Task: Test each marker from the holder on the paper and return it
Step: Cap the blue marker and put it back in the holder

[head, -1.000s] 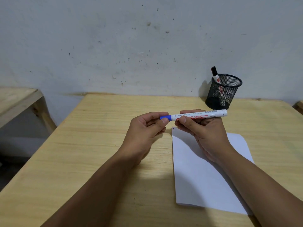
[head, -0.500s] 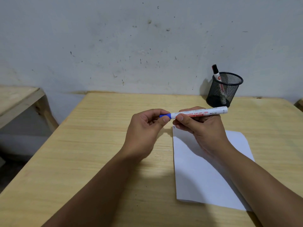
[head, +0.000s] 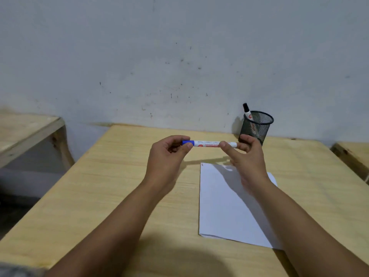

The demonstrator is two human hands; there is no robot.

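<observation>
The blue cap (head: 186,142) of the white marker (head: 209,144) is mostly covered by the left hand (head: 167,158)'s thumb and fingers. The marker's print is too small to read. In the mesh holder (head: 256,126), the black-capped marker (head: 247,111)'s lower barrel blurs behind the mesh. The right forearm (head: 311,226) hides part of the paper (head: 219,206).

I've got a white marker (head: 211,144) with a blue cap (head: 187,142) and red print. White paper (head: 223,204) on my pale, grained wood desk (head: 111,176). Black mesh holder (head: 256,126), black-capped marker (head: 247,110) inside.
</observation>
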